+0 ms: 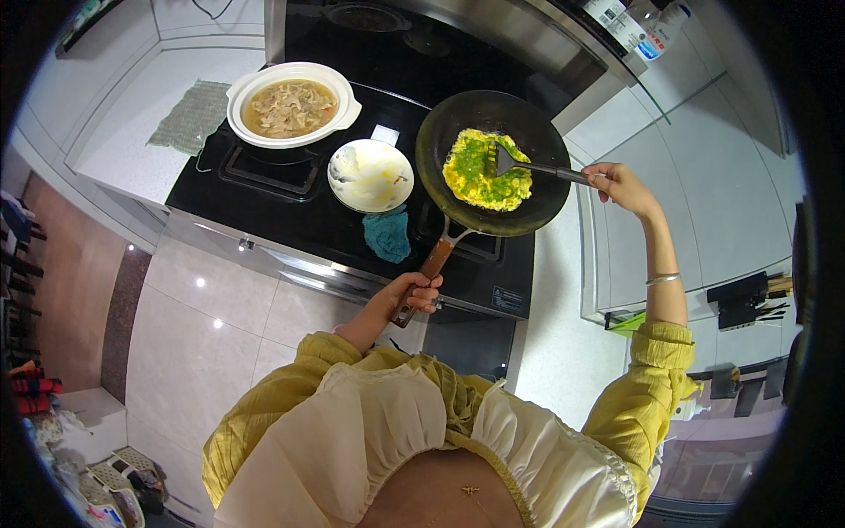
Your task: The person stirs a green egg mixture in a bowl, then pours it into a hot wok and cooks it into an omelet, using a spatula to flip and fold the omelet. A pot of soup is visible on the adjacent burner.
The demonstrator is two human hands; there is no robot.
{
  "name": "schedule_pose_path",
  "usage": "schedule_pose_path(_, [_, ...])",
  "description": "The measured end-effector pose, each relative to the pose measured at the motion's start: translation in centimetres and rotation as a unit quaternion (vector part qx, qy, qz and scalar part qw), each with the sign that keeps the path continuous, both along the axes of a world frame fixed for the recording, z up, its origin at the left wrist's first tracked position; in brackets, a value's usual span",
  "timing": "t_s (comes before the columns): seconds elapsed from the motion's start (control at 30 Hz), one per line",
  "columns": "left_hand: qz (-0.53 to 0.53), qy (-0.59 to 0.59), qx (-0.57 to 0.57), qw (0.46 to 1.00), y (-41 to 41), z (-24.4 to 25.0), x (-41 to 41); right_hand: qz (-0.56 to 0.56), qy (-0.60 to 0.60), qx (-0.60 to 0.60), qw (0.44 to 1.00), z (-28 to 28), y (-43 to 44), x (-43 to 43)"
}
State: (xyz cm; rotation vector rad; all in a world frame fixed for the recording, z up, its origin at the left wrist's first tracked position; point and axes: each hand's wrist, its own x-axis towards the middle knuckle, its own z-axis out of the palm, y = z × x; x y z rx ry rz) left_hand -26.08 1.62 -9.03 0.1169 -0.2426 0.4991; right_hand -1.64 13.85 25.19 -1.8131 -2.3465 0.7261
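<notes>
My left hand (pixel 421 292) is closed around the brown handle of a dark wok (pixel 436 145), which sits over the right burner. My right hand (pixel 617 187) grips the handle of a black slotted spatula (pixel 541 169). The spatula's head rests on a yellow and green egg omelette (pixel 472 181) lying in the wok. Left of the wok stands a white bowl (pixel 370 175) with pale yellow residue inside. A teal cloth (pixel 387 235) lies just in front of that bowl, partly against its rim.
A white pot (pixel 343 122) of brothy soup with meat-like pieces stands at the left burner of the black cooktop (pixel 277 214). Beside it, a grey-green cloth (pixel 191 117) lies on the white counter. Bottles (pixel 662 33) stand on a shelf at the upper right.
</notes>
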Motion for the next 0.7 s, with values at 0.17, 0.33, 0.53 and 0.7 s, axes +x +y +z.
schedule_pose_path(0.17, [0.005, 0.003, -0.010, 1.000, -0.3, 0.5, -0.1, 0.007, 0.002, -0.005, 1.000, 0.4, -0.4, -0.7])
schedule_pose_path(0.33, [0.005, -0.007, -0.002, 1.000, -0.2, 0.5, 0.0, 0.021, 0.001, 0.000, 1.000, 0.2, -0.2, -0.9])
schedule_pose_path(0.53, [0.012, -0.006, 0.000, 1.000, -0.2, 0.4, 0.2, 0.021, -0.017, 0.019, 0.999, 0.2, -0.3, -0.8])
schedule_pose_path(0.7, [0.002, -0.023, -0.011, 1.000, -0.2, 0.7, 0.2, 0.016, -0.028, 0.035, 0.999, 0.5, -0.9, -1.3])
